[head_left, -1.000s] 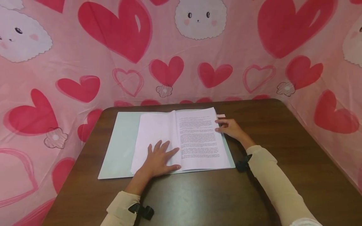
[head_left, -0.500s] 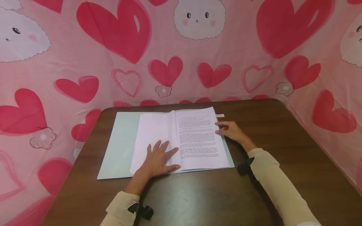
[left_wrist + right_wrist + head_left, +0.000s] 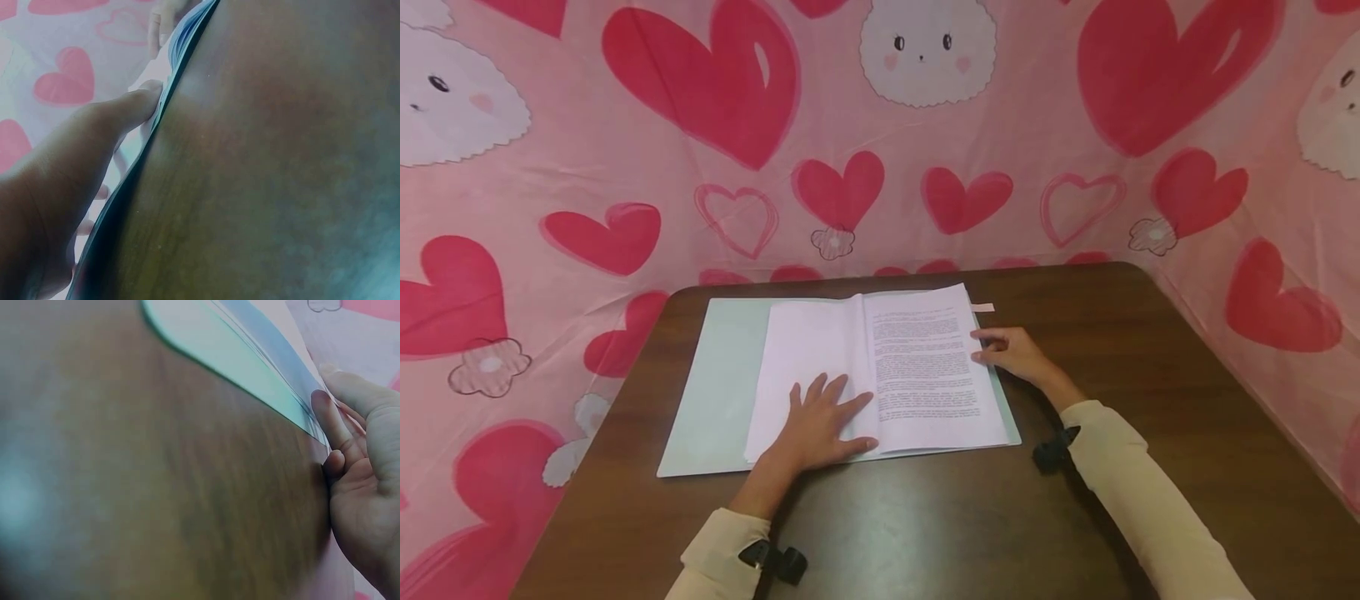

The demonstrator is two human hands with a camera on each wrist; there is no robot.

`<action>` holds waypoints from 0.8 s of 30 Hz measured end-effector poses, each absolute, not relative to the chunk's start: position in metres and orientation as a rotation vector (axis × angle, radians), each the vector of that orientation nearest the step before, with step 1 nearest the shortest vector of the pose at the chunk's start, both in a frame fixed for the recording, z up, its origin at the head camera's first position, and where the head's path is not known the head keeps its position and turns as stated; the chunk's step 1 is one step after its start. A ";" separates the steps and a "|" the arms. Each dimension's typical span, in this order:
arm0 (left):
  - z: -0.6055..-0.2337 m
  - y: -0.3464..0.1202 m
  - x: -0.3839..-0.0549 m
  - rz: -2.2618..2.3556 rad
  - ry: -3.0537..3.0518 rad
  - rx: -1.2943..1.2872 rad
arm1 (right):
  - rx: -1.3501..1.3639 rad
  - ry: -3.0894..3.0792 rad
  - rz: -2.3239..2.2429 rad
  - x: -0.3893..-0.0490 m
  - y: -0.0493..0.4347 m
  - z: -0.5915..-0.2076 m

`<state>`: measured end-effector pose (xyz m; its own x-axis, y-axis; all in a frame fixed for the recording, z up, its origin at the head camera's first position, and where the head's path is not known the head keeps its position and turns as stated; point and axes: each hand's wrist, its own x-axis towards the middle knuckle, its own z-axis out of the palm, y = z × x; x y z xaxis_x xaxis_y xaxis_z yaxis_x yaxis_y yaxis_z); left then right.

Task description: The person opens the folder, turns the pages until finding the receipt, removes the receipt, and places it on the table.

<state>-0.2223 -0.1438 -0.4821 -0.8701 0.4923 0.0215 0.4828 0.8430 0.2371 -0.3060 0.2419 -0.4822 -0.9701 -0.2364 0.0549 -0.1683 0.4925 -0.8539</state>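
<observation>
A light green folder lies spread on the table, with a stack of white papers in it. My left hand rests with fingers spread on the blank left page, its thumb by the lower end of the fold. On the right lies a printed page covered in lines of text, too small to read. My right hand pinches this page's right edge; in the right wrist view the thumb lies over the paper and a fingertip sits against the edge from below.
A small pink tab sticks out at the papers' upper right. The dark wooden table has rounded far corners, and a pink heart-printed cloth hangs behind and beside it. Each wrist wears a black camera mount.
My right hand has slid a little toward me along the page's right edge. The left hand stays in place on the left page, and the folder has not moved.
</observation>
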 end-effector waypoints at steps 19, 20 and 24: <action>-0.483 -0.143 -0.222 0.374 2.977 0.767 | -0.286 2.596 -1.583 -0.296 0.236 -0.476; -0.483 -0.143 -0.222 0.368 2.977 0.767 | -0.282 2.598 -1.586 -0.297 0.237 -0.476; -0.481 -0.144 -0.224 0.349 2.977 0.766 | -0.264 2.599 -1.570 -0.301 0.240 -0.473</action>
